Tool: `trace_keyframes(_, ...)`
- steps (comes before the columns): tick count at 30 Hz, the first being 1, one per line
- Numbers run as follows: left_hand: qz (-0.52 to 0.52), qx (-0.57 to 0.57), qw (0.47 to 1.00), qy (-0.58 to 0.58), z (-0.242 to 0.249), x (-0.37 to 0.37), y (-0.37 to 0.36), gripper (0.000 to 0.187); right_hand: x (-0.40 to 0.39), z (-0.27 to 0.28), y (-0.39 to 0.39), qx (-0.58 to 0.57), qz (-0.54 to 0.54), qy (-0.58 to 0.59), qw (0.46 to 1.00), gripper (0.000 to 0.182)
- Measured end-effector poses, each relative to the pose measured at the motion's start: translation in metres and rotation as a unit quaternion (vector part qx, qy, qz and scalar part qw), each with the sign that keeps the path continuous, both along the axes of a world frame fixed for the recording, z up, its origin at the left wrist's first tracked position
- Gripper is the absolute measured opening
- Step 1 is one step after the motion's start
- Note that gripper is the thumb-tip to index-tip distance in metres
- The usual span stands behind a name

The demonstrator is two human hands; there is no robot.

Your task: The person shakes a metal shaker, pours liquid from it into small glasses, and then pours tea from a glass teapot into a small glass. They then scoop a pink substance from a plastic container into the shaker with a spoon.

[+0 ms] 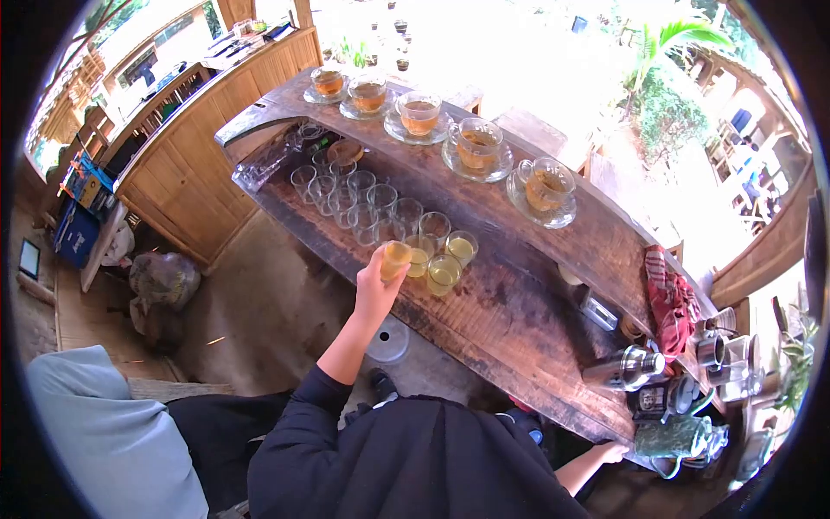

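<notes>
My left hand (373, 281) is closed around a small drinking glass (397, 257) of yellowish liquid, at the near side of the dark wooden table (519, 333). Beside it stand several similar glasses with pale yellow liquid, one of them a front glass (443, 275). Behind these, rows of clear glasses (361, 186) run toward the far left, seemingly without liquid. At the table's near right edge, my right hand (608, 452) lies with its fingers extended, close to a green speckled enamel pot (670, 438). Its fingertips show only small.
Glass cups of amber tea on saucers, such as the nearest cup (546, 185), line the raised back shelf. On the right are a steel flask (624, 370), a red cloth (670, 303) and a glass jug (739, 359). A person in a grey sleeve (112, 432) sits at left.
</notes>
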State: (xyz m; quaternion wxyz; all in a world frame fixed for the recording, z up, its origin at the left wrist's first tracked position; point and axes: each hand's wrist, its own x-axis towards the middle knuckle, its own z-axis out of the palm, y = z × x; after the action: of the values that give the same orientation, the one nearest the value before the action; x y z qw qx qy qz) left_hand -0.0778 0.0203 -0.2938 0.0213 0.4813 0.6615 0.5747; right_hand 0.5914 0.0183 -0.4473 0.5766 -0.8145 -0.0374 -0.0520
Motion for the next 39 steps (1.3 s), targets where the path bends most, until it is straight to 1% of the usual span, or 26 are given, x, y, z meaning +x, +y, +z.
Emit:
trace_keyframes(8, 0.009, -0.044, 0.997, 0.07, 0.004, -0.005, 0.0, 0.045, -0.003, 0.001, 0.004, 0.005, 0.001, 0.003, 1.0, 0.058)
trace_keyframes(11, 0.016, -0.078, 0.992, 0.101, 0.001, -0.009, -0.002, 0.046, -0.006, 0.002, 0.005, 0.011, -0.001, 0.003, 1.0, 0.058)
trace_keyframes(13, 0.021, -0.17, 0.978, 0.122, 0.005, -0.01, -0.005, 0.048, -0.008, 0.002, 0.005, 0.011, -0.001, 0.007, 1.0, 0.058)
trace_keyframes(14, 0.019, -0.172, 0.977, 0.124, 0.006, -0.012, -0.007, 0.048, -0.009, 0.002, 0.004, 0.013, 0.0, 0.007, 1.0, 0.058)
trace_keyframes(16, 0.023, -0.227, 0.964, 0.139, 0.01, -0.015, -0.008, 0.049, -0.01, 0.002, 0.005, 0.017, 0.0, 0.009, 1.0, 0.058)
trace_keyframes(17, 0.023, -0.227, 0.964, 0.139, 0.014, -0.015, -0.008, 0.049, -0.01, 0.003, 0.005, 0.019, 0.0, 0.009, 1.0, 0.058)
trace_keyframes(19, 0.036, -0.28, 0.942, 0.183, 0.023, -0.016, -0.008, 0.049, -0.011, 0.004, 0.005, 0.022, 0.002, 0.011, 1.0, 0.058)
trace_keyframes(23, 0.012, -0.282, 0.936, 0.212, 0.032, -0.021, -0.008, 0.053, -0.012, 0.004, 0.005, 0.028, 0.004, 0.014, 1.0, 0.057)
trace_keyframes(25, -0.003, -0.319, 0.919, 0.231, 0.036, -0.023, -0.006, 0.053, -0.012, 0.004, 0.005, 0.031, 0.004, 0.014, 0.999, 0.057)
trace_keyframes(29, -0.013, -0.348, 0.901, 0.257, 0.048, -0.023, -0.004, 0.054, -0.013, 0.005, 0.004, 0.033, 0.003, 0.018, 0.999, 0.057)
trace_keyframes(31, -0.018, -0.383, 0.88, 0.28, 0.055, -0.021, -0.002, 0.053, -0.014, 0.005, 0.005, 0.035, 0.004, 0.02, 0.999, 0.057)
trace_keyframes(35, -0.026, -0.398, 0.864, 0.305, 0.063, -0.021, 0.001, 0.052, -0.012, 0.006, 0.004, 0.038, 0.004, 0.024, 0.999, 0.057)
trace_keyframes(39, -0.03, -0.421, 0.837, 0.348, 0.07, -0.022, 0.009, 0.053, -0.013, 0.007, 0.002, 0.043, 0.003, 0.027, 0.999, 0.057)
